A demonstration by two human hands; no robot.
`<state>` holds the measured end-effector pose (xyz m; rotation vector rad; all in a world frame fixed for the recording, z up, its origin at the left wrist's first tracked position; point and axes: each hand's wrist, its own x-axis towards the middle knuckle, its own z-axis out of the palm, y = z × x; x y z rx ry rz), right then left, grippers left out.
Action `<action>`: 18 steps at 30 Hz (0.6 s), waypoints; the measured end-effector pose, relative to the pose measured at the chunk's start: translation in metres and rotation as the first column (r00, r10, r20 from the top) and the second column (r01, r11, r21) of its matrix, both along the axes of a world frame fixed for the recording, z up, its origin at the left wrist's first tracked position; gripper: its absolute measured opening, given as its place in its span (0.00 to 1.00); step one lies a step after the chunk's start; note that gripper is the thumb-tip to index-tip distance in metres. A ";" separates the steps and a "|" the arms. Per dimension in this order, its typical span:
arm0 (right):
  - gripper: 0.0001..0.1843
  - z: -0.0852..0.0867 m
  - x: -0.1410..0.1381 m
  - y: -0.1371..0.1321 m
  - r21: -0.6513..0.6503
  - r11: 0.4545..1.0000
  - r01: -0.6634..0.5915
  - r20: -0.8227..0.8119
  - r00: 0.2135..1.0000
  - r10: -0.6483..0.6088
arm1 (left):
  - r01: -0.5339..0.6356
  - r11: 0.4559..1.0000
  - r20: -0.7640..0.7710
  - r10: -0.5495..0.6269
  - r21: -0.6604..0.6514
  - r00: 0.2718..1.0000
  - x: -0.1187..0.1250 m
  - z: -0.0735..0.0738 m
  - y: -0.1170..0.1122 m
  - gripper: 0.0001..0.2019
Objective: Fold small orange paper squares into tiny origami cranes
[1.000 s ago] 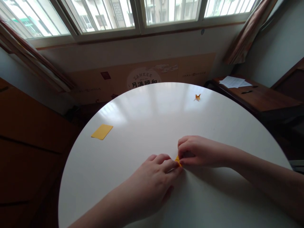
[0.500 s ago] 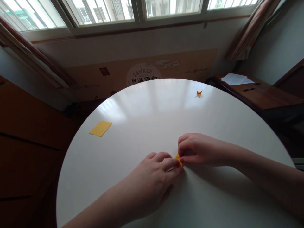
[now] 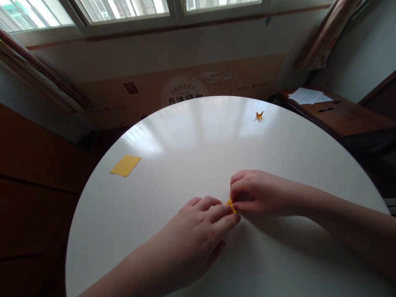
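A small piece of folded yellow paper (image 3: 230,203) lies on the white round table between my hands, mostly covered by fingers. My right hand (image 3: 247,192) pinches its right side, with the fingers curled in. From the left, my left hand (image 3: 206,222) presses fingertips on the paper's lower left part; its fingers are bent and close together. The hidden part of the paper and its exact folds cannot be made out. Toward the far right of the table stands a small folded paper crane (image 3: 259,116) in orange-yellow.
A flat yellow sheet or stack of paper (image 3: 126,166) lies at the left of the white table (image 3: 173,165). A brown side table (image 3: 346,119) with white papers (image 3: 309,96) and a dark pen (image 3: 325,109) stands at the right. A printed cardboard panel (image 3: 102,93) leans below the window.
The view has tilted down slightly, so the room sits higher in the picture. My left fingers have straightened a little over the folded paper; my right hand keeps its pinch.
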<state>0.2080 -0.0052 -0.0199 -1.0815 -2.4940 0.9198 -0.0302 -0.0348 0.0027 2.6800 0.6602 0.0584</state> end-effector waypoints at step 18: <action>0.05 0.005 -0.001 0.000 -0.015 1.000 0.004 0.066 0.998 -0.003 | 0.021 1.000 -0.029 -0.022 -0.022 0.999 0.002 0.000 0.003 0.10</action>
